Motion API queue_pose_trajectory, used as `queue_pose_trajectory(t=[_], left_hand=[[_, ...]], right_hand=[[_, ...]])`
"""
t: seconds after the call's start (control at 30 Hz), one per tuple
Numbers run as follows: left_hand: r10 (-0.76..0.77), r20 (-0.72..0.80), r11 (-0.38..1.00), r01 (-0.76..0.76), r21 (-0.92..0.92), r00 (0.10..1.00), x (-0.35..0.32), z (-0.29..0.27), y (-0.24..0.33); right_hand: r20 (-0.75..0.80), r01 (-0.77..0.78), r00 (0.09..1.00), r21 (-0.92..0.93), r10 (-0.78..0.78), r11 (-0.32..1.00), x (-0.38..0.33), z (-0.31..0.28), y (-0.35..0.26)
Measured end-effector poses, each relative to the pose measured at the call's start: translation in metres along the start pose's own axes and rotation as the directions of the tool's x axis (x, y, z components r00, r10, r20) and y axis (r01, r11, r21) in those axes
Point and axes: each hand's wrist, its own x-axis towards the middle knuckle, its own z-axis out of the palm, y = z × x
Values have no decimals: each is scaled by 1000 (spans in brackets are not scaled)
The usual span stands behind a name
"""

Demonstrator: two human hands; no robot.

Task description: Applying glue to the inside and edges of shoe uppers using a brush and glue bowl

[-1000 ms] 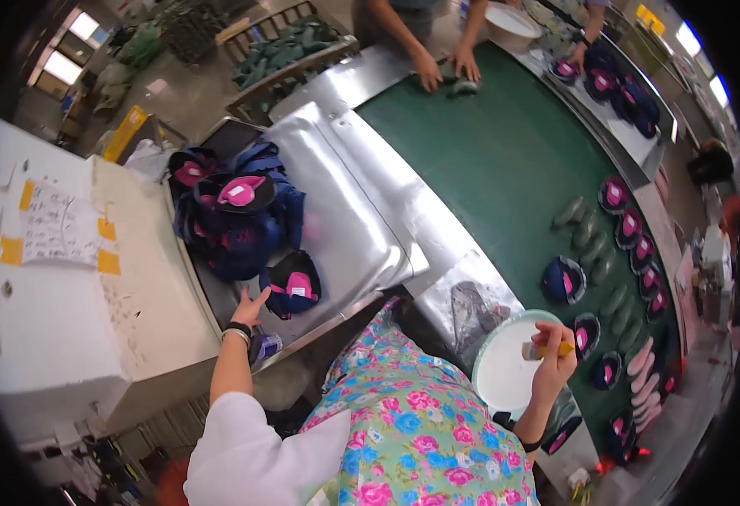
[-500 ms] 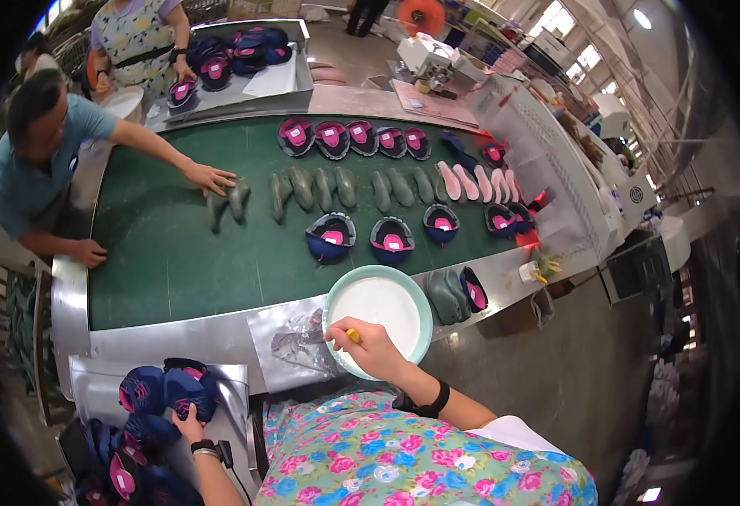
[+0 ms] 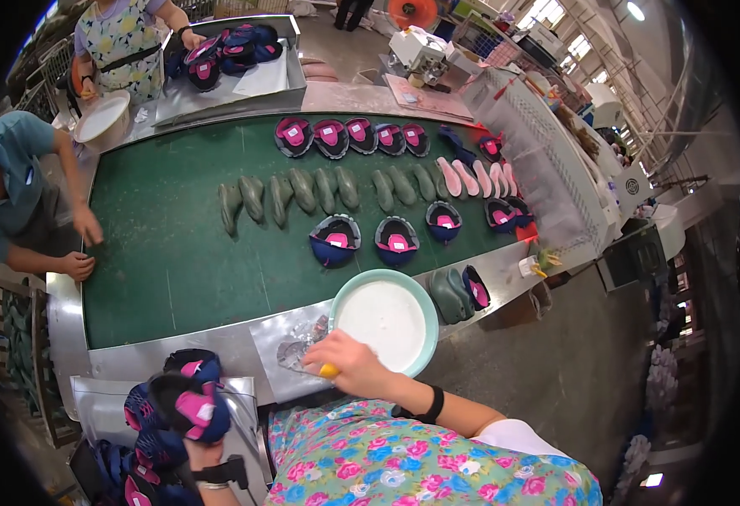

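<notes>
My left hand (image 3: pixel 205 455) holds up a navy shoe upper (image 3: pixel 194 408) with its pink inside facing up, above a metal tray (image 3: pixel 104 390) heaped with more navy uppers (image 3: pixel 152 449). Closed around a yellow handle (image 3: pixel 329 370), my right hand (image 3: pixel 355 364) is by the near left rim of a mint-green basin (image 3: pixel 430 333) of white liquid (image 3: pixel 380 320). The handle's working end cannot be made out. Beneath that hand, a plastic sheet (image 3: pixel 270 337) lies on the metal table edge.
The green belt (image 3: pixel 163 278) carries rows of navy uppers (image 3: pixel 334 239), dark green shoe lasts (image 3: pixel 302 191) and pink soles (image 3: pixel 450 178). More lasts (image 3: pixel 448 297) stand right of the basin. A co-worker (image 3: pixel 16 190) sits at the left; another (image 3: pixel 125 51) stands at the far tray (image 3: pixel 290 72).
My left hand has lifted an upper from the pile and turned its pink inside up. My right hand has moved down and slightly left. The left co-worker has drawn back from the lasts.
</notes>
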Motion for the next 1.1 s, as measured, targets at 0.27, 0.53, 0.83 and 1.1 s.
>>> queue_pose_trajectory(t=[0.27,0.53,0.83,1.1], left_hand=[[-502,453,864,405,299,737,-23,146,-51],[-19,818,348,-763,545,575,-64,185,-63],[-69,834,369,-762,532,548,-65,196,-86],[-175,579,500,-435,749,796,-78,128,-100]], right_hand=[[362,174,922,-82,-133,981,21,1,-33],[277,50,959,44,-61,998,-1,-36,-24],[335,-16,942,54,-3,998,-30,-63,-30],[-356,-99,931,-45,76,994,-73,-86,41]])
